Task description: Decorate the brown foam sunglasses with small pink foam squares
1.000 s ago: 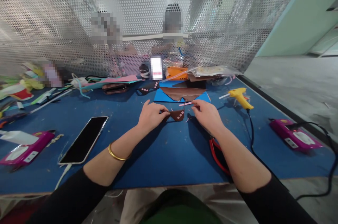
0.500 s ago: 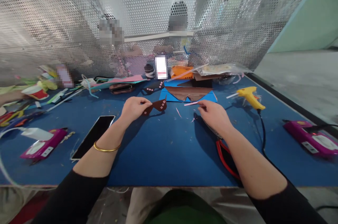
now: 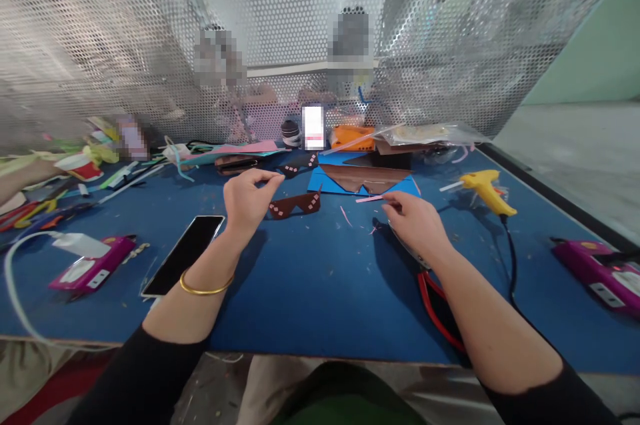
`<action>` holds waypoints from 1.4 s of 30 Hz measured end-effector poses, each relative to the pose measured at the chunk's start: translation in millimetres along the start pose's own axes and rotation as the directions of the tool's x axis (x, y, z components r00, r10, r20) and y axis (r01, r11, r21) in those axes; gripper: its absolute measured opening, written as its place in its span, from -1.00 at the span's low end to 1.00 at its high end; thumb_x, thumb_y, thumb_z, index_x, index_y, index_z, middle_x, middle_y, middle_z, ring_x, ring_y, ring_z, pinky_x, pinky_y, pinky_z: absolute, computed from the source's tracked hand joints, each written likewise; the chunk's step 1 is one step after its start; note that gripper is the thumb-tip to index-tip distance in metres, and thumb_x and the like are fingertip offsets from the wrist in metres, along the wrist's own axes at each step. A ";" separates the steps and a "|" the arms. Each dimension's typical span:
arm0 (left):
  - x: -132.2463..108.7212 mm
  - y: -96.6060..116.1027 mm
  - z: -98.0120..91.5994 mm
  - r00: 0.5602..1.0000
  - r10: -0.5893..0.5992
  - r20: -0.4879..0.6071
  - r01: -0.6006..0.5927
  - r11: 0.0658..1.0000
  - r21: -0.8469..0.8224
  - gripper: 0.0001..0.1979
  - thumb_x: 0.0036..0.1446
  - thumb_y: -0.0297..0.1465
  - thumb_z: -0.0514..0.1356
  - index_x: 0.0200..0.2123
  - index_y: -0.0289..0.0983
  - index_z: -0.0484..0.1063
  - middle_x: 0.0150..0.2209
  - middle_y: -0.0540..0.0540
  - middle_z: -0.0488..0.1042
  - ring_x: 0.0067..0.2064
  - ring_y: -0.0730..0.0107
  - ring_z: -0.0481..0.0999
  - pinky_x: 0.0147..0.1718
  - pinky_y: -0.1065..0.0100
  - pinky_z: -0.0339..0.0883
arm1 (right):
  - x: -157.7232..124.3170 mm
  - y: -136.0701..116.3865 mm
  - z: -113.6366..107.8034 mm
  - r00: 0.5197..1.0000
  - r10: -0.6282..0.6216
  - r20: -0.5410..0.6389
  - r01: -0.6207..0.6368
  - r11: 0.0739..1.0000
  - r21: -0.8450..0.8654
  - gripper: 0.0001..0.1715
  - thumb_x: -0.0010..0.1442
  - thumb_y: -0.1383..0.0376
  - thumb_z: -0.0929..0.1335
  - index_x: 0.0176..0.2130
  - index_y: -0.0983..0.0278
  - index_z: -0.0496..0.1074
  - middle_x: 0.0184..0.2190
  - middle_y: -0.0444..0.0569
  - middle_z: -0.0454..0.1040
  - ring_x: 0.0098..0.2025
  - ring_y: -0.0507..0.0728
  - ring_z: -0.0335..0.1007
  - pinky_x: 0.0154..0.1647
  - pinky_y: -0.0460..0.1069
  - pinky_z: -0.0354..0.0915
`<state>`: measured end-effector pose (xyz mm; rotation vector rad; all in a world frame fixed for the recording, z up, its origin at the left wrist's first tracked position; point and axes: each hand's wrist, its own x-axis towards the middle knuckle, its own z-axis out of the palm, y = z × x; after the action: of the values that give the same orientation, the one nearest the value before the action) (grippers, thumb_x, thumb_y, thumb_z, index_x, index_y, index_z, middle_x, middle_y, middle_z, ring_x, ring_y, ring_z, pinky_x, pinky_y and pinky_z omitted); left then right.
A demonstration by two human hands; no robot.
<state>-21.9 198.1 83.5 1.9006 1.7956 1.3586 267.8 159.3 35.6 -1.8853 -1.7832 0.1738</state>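
Left edge of the blue tabletop (image 3: 325, 308): magenta plastic power strip (image 3: 95, 270), white plug block (image 3: 81, 246) on it. Next, a pale-rimmed phone (image 3: 183, 255) with a dark screen, lying partly behind your forearm.

Your left hand (image 3: 249, 201), gold bangle (image 3: 206, 290) on the wrist, is raised with thumb and forefinger tips together; you cannot tell if anything sits between them. The brown, glasses-shaped cutout with pink squares (image 3: 307, 205) lies just beside it on the table, apart from the fingertips. A darker matching cutout (image 3: 300, 165) lies behind.

Centre back: brown notched sheet (image 3: 367, 178) over blue card (image 3: 314, 181).

Your right hand (image 3: 417, 221) is loosely curled, thumb and forefinger slightly parted at the end of a thin pink strip (image 3: 369, 199); grip on it unclear. Red-handled scissors (image 3: 430, 305) show beneath that hand, hold unclear. Further right, a yellow glue gun (image 3: 485, 191).
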 end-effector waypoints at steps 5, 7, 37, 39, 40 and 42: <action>-44.4 35.6 25.6 0.923 -0.100 0.371 0.208 0.941 -0.266 -0.87 -0.10 -0.30 0.37 -0.55 -0.22 0.56 -0.50 -0.05 0.56 -0.40 0.29 0.49 -0.33 0.30 0.31 | -1.2 -2.0 -3.7 0.999 0.002 -0.052 0.000 0.999 0.039 -0.67 0.22 0.30 0.28 -0.07 0.22 0.54 -0.17 -0.01 0.62 -0.12 0.21 0.53 -0.11 0.04 0.34; -58.6 44.3 40.5 0.868 -0.072 0.491 0.255 0.913 -0.319 -0.87 -0.12 -0.30 0.37 -0.56 -0.22 0.54 -0.54 -0.03 0.53 -0.45 0.33 0.46 -0.40 0.32 0.29 | -0.7 -0.7 -5.2 0.998 0.014 -0.067 -0.011 0.999 0.044 -0.67 0.23 0.29 0.27 -0.08 0.22 0.54 -0.18 -0.01 0.63 -0.12 0.21 0.53 -0.12 0.04 0.34; -96.9 49.7 69.6 0.657 -0.094 0.748 0.555 0.732 -0.396 -0.80 -0.18 -0.37 0.41 -0.58 -0.28 0.43 -0.61 0.06 0.40 -0.55 0.53 0.32 -0.52 0.43 0.19 | -8.1 -6.8 7.0 0.998 -0.064 0.012 0.063 0.994 0.091 -0.71 0.20 0.29 0.30 -0.11 0.18 0.55 -0.16 -0.07 0.63 -0.16 0.19 0.55 -0.17 0.04 0.36; -96.7 48.9 69.9 0.643 -0.092 0.760 0.561 0.732 -0.387 -0.79 -0.16 -0.36 0.39 -0.57 -0.27 0.40 -0.61 0.06 0.39 -0.56 0.53 0.32 -0.53 0.42 0.19 | -8.2 -6.9 7.2 0.998 -0.064 0.015 0.062 0.994 0.090 -0.71 0.20 0.29 0.30 -0.11 0.18 0.55 -0.16 -0.06 0.63 -0.16 0.19 0.55 -0.16 0.05 0.36; -96.7 48.4 70.0 0.639 -0.089 0.764 0.562 0.732 -0.385 -0.79 -0.15 -0.36 0.38 -0.57 -0.27 0.39 -0.61 0.07 0.39 -0.56 0.53 0.32 -0.53 0.42 0.19 | -8.2 -7.0 7.2 0.998 -0.063 0.017 0.061 0.994 0.088 -0.71 0.20 0.29 0.31 -0.11 0.19 0.55 -0.16 -0.06 0.64 -0.17 0.19 0.55 -0.16 0.05 0.36; -96.8 47.2 70.3 0.641 -0.083 0.763 0.555 0.737 -0.386 -0.78 -0.14 -0.36 0.37 -0.57 -0.27 0.37 -0.61 0.07 0.37 -0.55 0.53 0.33 -0.52 0.42 0.19 | -8.2 -7.2 6.9 0.998 -0.061 0.023 0.058 0.995 0.086 -0.70 0.20 0.29 0.31 -0.10 0.19 0.55 -0.15 -0.06 0.63 -0.18 0.19 0.55 -0.16 0.05 0.36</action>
<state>75.6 132.8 30.6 1.3384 1.0596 0.7340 257.3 153.4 30.9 -1.7760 -1.8177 0.2491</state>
